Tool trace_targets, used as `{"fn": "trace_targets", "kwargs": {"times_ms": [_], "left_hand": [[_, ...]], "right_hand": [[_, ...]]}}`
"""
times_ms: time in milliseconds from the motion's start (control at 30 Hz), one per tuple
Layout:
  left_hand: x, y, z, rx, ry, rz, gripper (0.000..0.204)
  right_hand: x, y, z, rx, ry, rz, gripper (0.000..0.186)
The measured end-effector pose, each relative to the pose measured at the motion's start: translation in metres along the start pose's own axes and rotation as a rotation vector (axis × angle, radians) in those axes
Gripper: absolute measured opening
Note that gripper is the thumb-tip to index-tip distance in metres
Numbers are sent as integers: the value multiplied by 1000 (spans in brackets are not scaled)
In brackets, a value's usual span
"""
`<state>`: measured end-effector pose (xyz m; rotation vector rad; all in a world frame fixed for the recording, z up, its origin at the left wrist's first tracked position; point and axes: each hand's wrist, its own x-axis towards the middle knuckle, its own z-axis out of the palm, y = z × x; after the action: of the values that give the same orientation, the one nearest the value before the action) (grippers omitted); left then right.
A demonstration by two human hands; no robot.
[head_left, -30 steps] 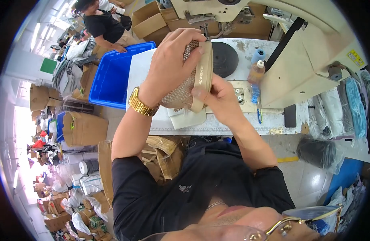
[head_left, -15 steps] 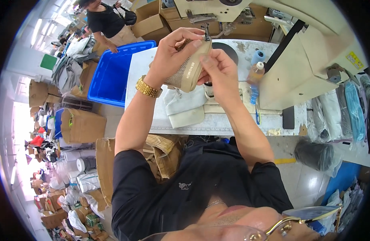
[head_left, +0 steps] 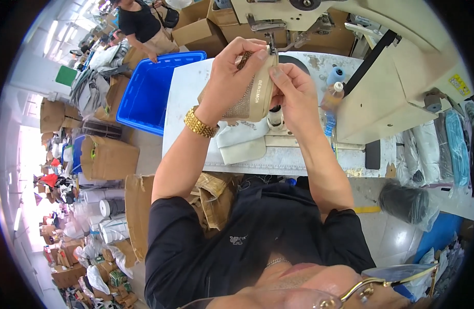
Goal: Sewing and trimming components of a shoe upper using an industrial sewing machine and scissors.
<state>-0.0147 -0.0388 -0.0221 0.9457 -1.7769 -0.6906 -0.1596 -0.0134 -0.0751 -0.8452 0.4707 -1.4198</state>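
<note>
Under the needle and presser foot [head_left: 271, 42] of a beige sewing machine [head_left: 247, 11] is a beige fabric piece [head_left: 243, 107] with a mesh-like body and a smooth, printed band. My left hand [head_left: 231, 77] grips its left side, thumb over the top, fingers curled behind. On the right edge, my right hand [head_left: 296, 92] pinches the band between thumb and fingers, which partly hide it. The piece is raised above the table around the machine's post [head_left: 274, 117]. Pale cut fabric pieces [head_left: 242, 147] lie below my hands.
A white worktable [head_left: 188, 98] carries a blue thread cone [head_left: 336, 75], a clear bottle [head_left: 332, 98] and a black flat object [head_left: 372, 154]. Left of it stands a blue bin [head_left: 136, 100], with a person [head_left: 143, 26] behind. An open carton [head_left: 216, 198] sits below the front edge.
The fabric piece has turned so that its printed band stands more upright. Both hands have turned with it, still gripping. The whole view has shifted slightly.
</note>
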Motion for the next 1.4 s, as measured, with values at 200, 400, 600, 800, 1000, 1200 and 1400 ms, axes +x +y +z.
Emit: {"fn": "trace_targets", "kwargs": {"times_ms": [200,400,600,800,1000,1200,1400], "left_hand": [[-6,8,10,138,143,35,14],[-5,22,3,264,44,-79,20],[-24,32,-7,642,-36,234,35],[-24,33,-8,615,-37,230,35],[-19,35,-4,681,-33,205,36],[-18,47,-6,872,-66,318,36],[-37,40,-1,811,-1,331,33]], "right_hand": [[-3,-13,3,-26,-9,20,22],[-14,-18,0,-204,-94,-17,27],[-27,-17,-5,-258,-173,10,35],[-32,-18,-2,-237,-196,34,39],[-29,-20,-4,-213,-204,25,40],[-25,-19,-3,-237,-198,6,38],[-25,-18,-2,-235,-195,-11,34]]}}
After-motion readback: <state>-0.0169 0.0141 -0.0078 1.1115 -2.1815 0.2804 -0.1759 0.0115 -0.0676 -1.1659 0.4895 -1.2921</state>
